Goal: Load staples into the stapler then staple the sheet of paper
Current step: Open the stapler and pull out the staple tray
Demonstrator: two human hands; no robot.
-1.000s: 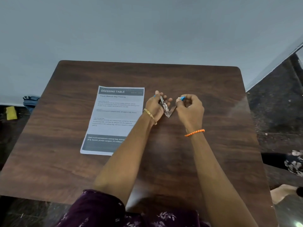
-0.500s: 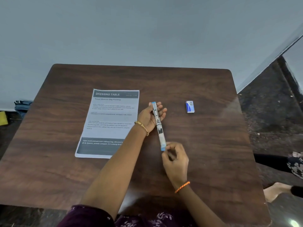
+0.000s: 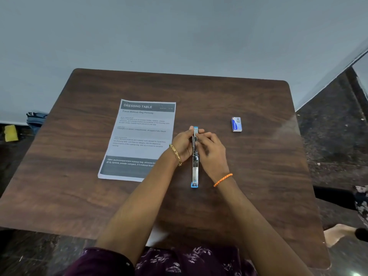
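Stapler [image 3: 195, 170] swung fully open, stretched in 1 long line above the desk [image 3: 79, 176], just right of the paper [image 3: 139, 136]. Left hand [image 3: 182, 145] closed around its far half; right hand [image 3: 211, 152] fingertips pinched at the channel. Staple box [image 3: 236, 124] well apart, far right.

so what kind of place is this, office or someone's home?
Probably a home room, not an office: a small wooden table pushed against a plain wall, dark stone floor, and a bare foot beside it. Hard to be sure.
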